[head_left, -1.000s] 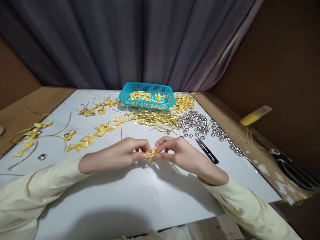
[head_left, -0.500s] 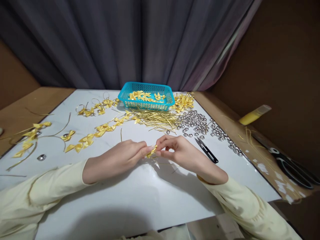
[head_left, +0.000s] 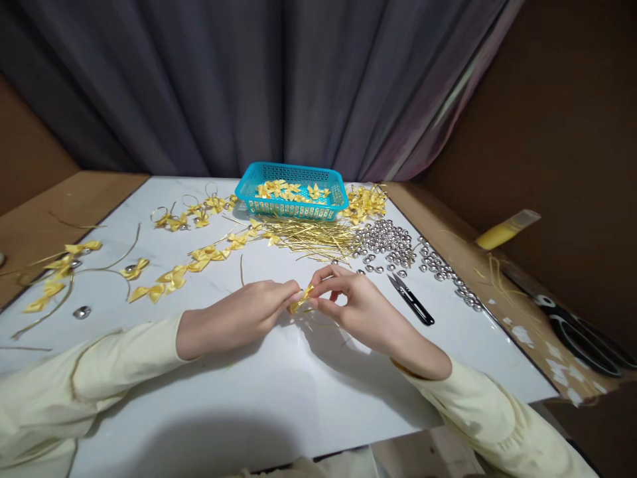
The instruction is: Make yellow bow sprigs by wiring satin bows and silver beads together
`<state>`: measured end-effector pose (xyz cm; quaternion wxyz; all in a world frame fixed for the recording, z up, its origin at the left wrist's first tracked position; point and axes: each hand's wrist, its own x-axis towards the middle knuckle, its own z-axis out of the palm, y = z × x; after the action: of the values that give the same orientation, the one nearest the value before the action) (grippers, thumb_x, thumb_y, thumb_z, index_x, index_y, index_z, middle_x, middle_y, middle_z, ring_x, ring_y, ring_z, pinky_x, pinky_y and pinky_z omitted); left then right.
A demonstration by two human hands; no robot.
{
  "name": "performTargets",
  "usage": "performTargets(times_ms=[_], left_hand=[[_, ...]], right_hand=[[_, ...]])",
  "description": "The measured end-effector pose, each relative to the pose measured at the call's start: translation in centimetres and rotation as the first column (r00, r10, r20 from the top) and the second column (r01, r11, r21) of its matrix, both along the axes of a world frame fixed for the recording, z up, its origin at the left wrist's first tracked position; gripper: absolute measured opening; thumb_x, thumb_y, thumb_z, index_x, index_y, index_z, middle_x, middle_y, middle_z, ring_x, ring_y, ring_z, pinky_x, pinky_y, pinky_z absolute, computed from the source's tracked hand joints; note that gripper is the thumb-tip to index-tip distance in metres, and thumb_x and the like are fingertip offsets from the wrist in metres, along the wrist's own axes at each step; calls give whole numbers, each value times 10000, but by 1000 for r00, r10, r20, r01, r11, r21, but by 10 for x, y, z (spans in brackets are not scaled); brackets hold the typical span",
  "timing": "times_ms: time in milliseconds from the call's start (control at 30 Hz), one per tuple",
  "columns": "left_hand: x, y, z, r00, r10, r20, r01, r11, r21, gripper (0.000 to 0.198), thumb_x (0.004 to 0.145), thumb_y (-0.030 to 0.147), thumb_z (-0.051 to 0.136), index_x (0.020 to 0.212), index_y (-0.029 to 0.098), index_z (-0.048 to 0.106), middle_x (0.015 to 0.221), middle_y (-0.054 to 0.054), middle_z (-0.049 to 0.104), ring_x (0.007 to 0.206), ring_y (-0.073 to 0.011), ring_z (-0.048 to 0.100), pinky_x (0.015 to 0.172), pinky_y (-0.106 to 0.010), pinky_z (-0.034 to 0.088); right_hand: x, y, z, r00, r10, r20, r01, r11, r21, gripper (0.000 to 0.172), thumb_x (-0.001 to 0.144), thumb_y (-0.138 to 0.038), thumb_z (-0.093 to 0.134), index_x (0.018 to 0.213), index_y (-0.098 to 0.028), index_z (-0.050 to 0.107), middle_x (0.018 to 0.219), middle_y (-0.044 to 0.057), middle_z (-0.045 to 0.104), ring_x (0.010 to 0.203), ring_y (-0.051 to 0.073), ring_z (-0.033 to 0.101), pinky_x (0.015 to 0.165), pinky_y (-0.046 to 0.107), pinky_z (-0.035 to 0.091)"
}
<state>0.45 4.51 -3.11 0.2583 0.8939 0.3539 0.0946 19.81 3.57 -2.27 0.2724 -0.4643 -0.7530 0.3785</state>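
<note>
Pinching a small yellow bow [head_left: 300,305] from opposite sides, the two hands are working close together over the middle of the white bench [head_left: 279,392]. The left hand [head_left: 243,311] is gripping the bow's left side between thumb and fingers, while the right hand [head_left: 354,302] is holding its right side with thumb and fingertips; the fingers are partly hiding the bow. Beyond them, a row of yellow bows [head_left: 173,279] is running diagonally towards a bundle of gold wires [head_left: 313,238], which is lying just in front of a blue basket [head_left: 293,211] containing more bows. Silver pieces [head_left: 385,240] are lying heaped to the right of the wires. Black snips [head_left: 415,305] are resting just beyond the right hand, and large scissors [head_left: 582,338] are lying at the far right.
</note>
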Motion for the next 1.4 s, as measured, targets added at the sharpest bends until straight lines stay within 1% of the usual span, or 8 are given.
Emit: performTargets(times_ms=[100,200,333,433,700,1000,1233,1400], left_hand=[[1,-1,2,999,7,-34,-7,1000,21,270,955,228,247,761,195,432,656,2,489,592,-158,494,568,-257,345],[4,-3,3,998,42,-56,-41,999,21,336,981,325,230,776,189,460,672,-4,510,608,-164,517,578,-265,357],[5,-5,3,997,54,-60,-51,997,58,350,963,436,312,852,174,516,733,-29,568,680,-189,568,606,-277,381],[4,-5,1,998,42,-37,-40,996,74,325,974,390,300,890,168,522,767,-36,585,697,-185,580,624,-279,395],[4,-5,2,999,45,-1,-45,999,25,310,984,317,265,934,157,525,799,-41,593,714,-184,585,649,-285,411],[2,-3,2,999,33,42,-33,999,7,299,985,292,268,877,158,513,754,-21,551,666,-160,551,620,-262,383],[2,-1,4,998,37,49,-36,999,-28,288,974,269,282,841,162,515,695,0,533,606,-141,525,579,-250,351],[1,-1,8,996,43,75,-36,995,-96,299,974,280,295,867,162,548,746,-13,601,660,-139,572,620,-244,372]], right_hand=[[0,0,0,1000,-14,8,14,1000,-1,187,777,-33,582,733,-163,708,886,55,604,840,157,558,669,272,450],[0,1,0,1000,-20,14,20,1000,-7,188,773,-20,581,716,-153,701,871,55,607,843,157,559,685,275,446],[-1,1,0,1000,-20,4,20,1000,-4,193,767,-15,573,698,-152,691,858,49,606,838,155,564,702,279,442],[-1,1,0,1000,-22,-2,22,1000,2,203,760,-5,569,690,-154,687,848,45,604,839,154,562,710,281,440],[0,1,1,1000,-25,-10,24,1000,-2,157,782,-54,600,700,-153,690,858,48,605,845,152,557,702,286,440],[-1,2,3,1000,-26,-12,25,1000,-7,135,790,-85,622,699,-159,690,847,43,599,827,152,559,680,277,428],[1,-2,3,1000,0,24,-2,998,62,136,776,-43,597,718,-149,658,915,49,581,858,148,564,703,271,427],[1,-2,3,1000,3,6,-4,996,86,153,774,-37,587,705,-157,651,884,42,584,845,147,563,691,265,432]])
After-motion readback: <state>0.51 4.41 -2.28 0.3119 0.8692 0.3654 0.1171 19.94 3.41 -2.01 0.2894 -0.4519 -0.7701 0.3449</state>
